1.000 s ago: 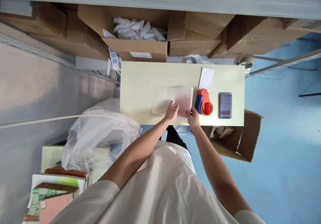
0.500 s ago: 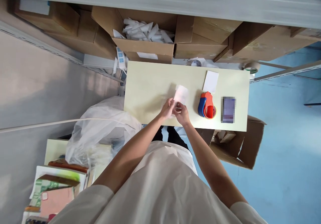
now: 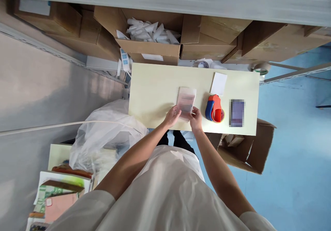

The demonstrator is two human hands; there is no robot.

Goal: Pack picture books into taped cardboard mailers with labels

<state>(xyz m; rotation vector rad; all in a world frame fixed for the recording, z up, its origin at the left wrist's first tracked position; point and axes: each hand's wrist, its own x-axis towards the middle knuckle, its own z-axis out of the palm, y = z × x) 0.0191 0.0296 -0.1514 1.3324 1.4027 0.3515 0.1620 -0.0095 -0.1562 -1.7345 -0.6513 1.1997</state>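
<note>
A flat, translucent packet with a pinkish tint and darker bands showing through lies over the pale table. My left hand grips its lower left edge, the thumb laid on top. On the opposite side my right hand pinches the lower right edge with bent fingers. What is inside the packet is too blurred to name. To the right of my right hand stands a red and blue tape dispenser with a roll in it. A white card or pad lies behind the dispenser.
A blurred-out phone-like rectangle lies at the table's right. Behind the table, an open cardboard box holds many white rolled pieces. A cardboard box stands below the right edge; clear plastic sheeting bulges at the left.
My hands have moved apart from close together to the two sides of the packet. The packet now lies flatter and shows its broad face, where before it was tilted and narrower.
</note>
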